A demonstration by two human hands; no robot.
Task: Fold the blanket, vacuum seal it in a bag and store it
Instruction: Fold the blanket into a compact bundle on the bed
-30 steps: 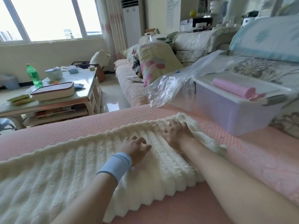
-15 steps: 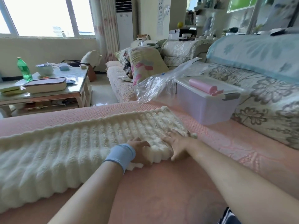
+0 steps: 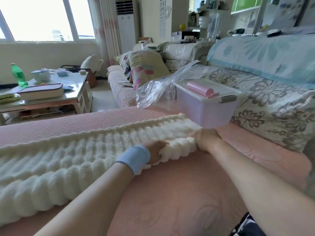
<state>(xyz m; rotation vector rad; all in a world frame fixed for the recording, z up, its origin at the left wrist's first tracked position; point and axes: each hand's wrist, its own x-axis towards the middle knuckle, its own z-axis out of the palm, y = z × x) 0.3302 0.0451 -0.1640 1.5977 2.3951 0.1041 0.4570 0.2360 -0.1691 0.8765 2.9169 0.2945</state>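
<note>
Step in hand: folding. The blanket (image 3: pixel 71 160) already lay as a long narrow strip on the sofa seat (image 3: pixel 170 193), and its end was being turned over.
Left hand (image 3: pixel 156 151): closed on the near edge of the blanket's end, fingers buried in the pile, a blue wristband (image 3: pixel 134 158) just behind it.
Right hand (image 3: pixel 205 139): gripped the end corner, fingers curled under it and mostly hidden.
Blanket's place: the lifted end bunched between the two hands; the rest ran away past the left hand.
Bag (image 3: pixel 158 89): clear plastic, beyond both hands, untouched.
Box (image 3: pixel 204 109): just beyond the right hand, lid on, a pink roll (image 3: pixel 200 88) on top.
Next move, as I judged it: carry the end over past the left hand along the strip, edges kept matched; the thick pile would likely slump, so both hands should keep hold.
Changed since half a second before: the right hand had been lying flat on the end; it now gripped it, and the end had risen off the seat into a curl.
</note>
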